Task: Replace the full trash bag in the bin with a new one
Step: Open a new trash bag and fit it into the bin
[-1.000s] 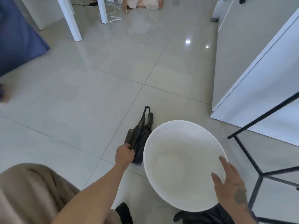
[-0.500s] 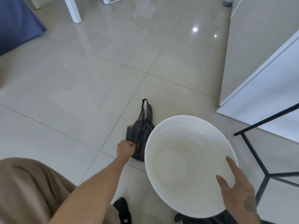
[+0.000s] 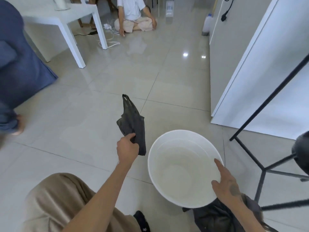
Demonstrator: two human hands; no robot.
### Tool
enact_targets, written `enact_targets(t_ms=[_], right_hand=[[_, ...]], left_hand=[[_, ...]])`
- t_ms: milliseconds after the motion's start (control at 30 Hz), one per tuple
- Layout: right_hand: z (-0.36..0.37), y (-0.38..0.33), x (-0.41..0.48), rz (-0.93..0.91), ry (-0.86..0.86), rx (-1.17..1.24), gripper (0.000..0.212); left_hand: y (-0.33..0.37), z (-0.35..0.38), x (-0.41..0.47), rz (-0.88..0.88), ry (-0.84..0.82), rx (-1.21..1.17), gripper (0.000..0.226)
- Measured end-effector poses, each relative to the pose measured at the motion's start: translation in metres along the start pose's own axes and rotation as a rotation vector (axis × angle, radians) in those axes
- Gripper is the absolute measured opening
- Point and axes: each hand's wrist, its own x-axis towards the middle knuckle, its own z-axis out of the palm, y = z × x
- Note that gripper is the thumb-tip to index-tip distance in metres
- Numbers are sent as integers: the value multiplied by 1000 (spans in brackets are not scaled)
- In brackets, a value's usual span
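A white round bin [image 3: 167,186] stands empty on the tiled floor in front of me. My left hand [image 3: 127,149] grips a folded black trash bag [image 3: 133,123] just left of the bin, and the bag sticks up and away from me. My right hand [image 3: 224,184] rests on the bin's near right rim with fingers straight. A dark, crumpled bag [image 3: 215,218] lies behind the bin by my right forearm, partly hidden.
A black metal frame [image 3: 260,166] stands right of the bin. White cabinets [image 3: 247,67] rise at the right. A white table [image 3: 70,25] and a seated person [image 3: 133,15] are at the back. Blue fabric [image 3: 18,67] fills the left.
My left hand has lifted the black bag off the floor. The view has tilted up, bringing the table and the seated person into sight. My right hand stays on the rim.
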Motion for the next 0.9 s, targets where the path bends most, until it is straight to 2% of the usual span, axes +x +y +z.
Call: enact_targets(t_ms=[133,200,267,300,333,433,500,533,633,733,800,900], right_hand=[[4,-1,-4,-11,5,-81,70],[0,-11,-6,-83,150,-180,67],[-12,-33,-15,-228,298,-18,66],[-19,-50,-18,-260,294,141,66],[-28,-66,-23,-245,212,319,68],[-42,-100,-23,-146,-209,888,71],[-46,-105,-22,-120,-344,1148,54],[-46,-104,-23,-112,-361,1204,46],[-36,-100,-26,-64,-165,1140,28],[-26,-101,-29,-64,0,1012,25],[-23,-105,-34,-122,26,935,28],[-19,-110,-39,-219,-43,834,31]], left_hand=[[41,-29,-42,192,19,-162,57],[57,-40,-64,258,-51,-245,56],[72,-46,-82,276,-168,-354,57],[79,-46,-89,271,-241,-413,58],[84,-44,-95,257,-316,-465,58],[87,-31,-106,172,-512,-545,57],[82,-20,-110,93,-598,-551,56],[78,-15,-111,55,-628,-529,55],[68,-3,-114,7,-636,-347,41],[68,2,-117,219,-404,-127,19],[80,4,-120,349,-333,-136,26],[102,5,-124,330,-435,-167,38]])
